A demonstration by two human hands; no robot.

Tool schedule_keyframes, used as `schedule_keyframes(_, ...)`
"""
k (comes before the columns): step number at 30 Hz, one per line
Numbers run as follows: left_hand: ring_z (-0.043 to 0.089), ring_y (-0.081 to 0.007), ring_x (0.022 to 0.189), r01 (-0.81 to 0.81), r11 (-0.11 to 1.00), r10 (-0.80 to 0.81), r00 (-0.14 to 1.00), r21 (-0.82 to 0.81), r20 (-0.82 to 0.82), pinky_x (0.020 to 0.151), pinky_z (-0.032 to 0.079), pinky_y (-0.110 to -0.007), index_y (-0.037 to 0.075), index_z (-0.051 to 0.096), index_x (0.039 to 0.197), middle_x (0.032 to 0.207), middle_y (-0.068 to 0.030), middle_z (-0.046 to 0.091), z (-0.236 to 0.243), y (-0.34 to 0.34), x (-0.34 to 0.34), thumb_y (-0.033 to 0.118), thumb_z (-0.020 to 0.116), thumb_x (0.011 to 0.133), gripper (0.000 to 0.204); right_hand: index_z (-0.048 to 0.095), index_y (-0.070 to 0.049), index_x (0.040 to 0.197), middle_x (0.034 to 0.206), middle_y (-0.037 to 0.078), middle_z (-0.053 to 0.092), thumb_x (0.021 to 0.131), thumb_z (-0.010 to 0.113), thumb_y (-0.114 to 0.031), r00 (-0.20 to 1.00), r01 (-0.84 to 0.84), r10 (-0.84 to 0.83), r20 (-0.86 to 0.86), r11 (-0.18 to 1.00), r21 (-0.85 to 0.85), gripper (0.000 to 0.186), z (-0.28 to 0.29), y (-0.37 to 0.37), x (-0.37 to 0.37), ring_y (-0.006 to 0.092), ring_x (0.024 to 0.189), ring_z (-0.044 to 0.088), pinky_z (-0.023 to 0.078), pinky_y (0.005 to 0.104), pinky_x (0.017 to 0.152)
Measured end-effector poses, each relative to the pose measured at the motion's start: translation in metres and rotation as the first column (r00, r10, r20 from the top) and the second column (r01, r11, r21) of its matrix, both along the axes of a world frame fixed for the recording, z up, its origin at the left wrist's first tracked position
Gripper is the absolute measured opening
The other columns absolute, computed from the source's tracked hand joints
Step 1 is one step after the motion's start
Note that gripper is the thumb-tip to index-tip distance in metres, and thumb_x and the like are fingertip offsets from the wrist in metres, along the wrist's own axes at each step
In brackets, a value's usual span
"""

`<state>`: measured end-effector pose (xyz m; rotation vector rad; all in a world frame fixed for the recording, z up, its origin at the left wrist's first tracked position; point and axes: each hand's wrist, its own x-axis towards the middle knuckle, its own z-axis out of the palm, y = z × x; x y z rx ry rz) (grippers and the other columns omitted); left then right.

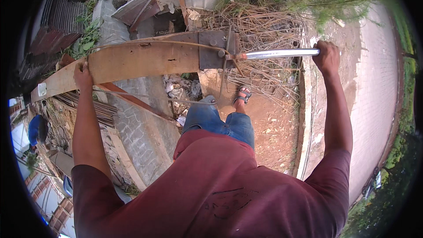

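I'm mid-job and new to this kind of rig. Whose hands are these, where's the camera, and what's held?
There is no robot here, only a person gripping bare-handed. This one picture comes from a fisheye camera on that person's head, looking down, so straight edges curve near its rim. The left grip rests on a wooden plank; whether it also pinches the thin rod is hard to tell. The right grip is closed around the end of a silver handle. On the plank's right end sits a dark plate with pegs. On the ground lies a tangle of bent rods.
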<state>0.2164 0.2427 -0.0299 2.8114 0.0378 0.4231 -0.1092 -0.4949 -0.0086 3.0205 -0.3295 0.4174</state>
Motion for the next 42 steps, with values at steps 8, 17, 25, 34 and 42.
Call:
schedule_keyframes(8, 0.062, -0.0336, 0.089, -0.031, 0.999, 0.032, 0.999, -0.022, 0.014, 0.08, 0.045, -0.045, 0.008, 0.066, 0.101, 0.095, -0.0154, 0.066, 0.009, -0.02, -0.015, 0.032, 0.06, 0.088, 0.028, 0.054, -0.006, 0.079, 0.081, 0.015, 0.062, 0.073, 0.066, -0.013, 0.742, 0.668, -0.616, -0.264, 0.709, 0.225, 0.015, 0.019, 0.23, -0.155, 0.034, 0.084, 0.059, 0.041, 0.0468, 0.074)
schedule_keyframes(17, 0.061, -0.0344, 0.09, -0.104, 0.994, 0.103, 0.994, -0.031, -0.048, 0.08, 0.045, -0.046, 0.005, 0.064, 0.098, 0.096, -0.0155, 0.065, 0.025, -0.027, -0.016, 0.029, 0.061, 0.086, 0.028, 0.053, -0.008, 0.079, 0.081, 0.01, 0.061, 0.07, 0.065, -0.012, 0.846, 0.531, -0.514, -0.14, 0.791, 0.304, 0.016, -0.013, 0.156, -0.14, 0.0313, 0.084, 0.057, 0.038, 0.0458, 0.073)
schedule_keyframes(25, 0.054, -0.0359, 0.096, 0.8, 0.6, -0.799, 0.596, -0.036, -0.073, 0.085, 0.043, -0.043, 0.005, 0.058, 0.106, 0.1, -0.0173, 0.058, 0.065, -0.191, -0.192, 0.03, 0.063, 0.085, 0.033, 0.049, -0.004, 0.072, 0.064, 0.017, 0.055, 0.078, 0.069, -0.025, 0.837, 0.373, -0.536, 0.111, 0.706, 0.602, 0.029, 0.017, 0.102, -0.116, 0.0353, 0.061, 0.052, 0.041, 0.0428, 0.058)
schedule_keyframes(34, 0.059, -0.0304, 0.076, 0.818, 0.573, -0.815, 0.575, 0.045, -0.066, 0.064, 0.046, -0.039, 0.008, 0.062, 0.087, 0.078, -0.0085, 0.06, 0.115, -0.231, -0.243, 0.016, 0.067, 0.077, 0.014, 0.05, -0.003, 0.07, 0.057, 0.011, 0.047, 0.082, 0.069, -0.038, 0.856, 0.279, -0.51, 0.083, 0.591, 0.756, 0.042, -0.018, 0.066, -0.113, 0.0209, 0.054, 0.04, 0.039, 0.0354, 0.053)
schedule_keyframes(42, 0.055, -0.0216, 0.059, 0.514, 0.805, -0.557, 0.827, -0.297, -0.08, 0.056, 0.043, -0.035, 0.003, 0.063, 0.089, 0.064, -0.0106, 0.057, 0.171, -0.288, -0.243, 0.027, 0.056, 0.092, 0.025, 0.052, -0.002, 0.07, 0.058, 0.015, 0.052, 0.081, 0.07, -0.037, 0.931, 0.255, -0.362, -0.047, 0.551, 0.794, 0.041, -0.036, 0.041, -0.099, 0.0252, 0.053, 0.048, 0.041, 0.0377, 0.054)
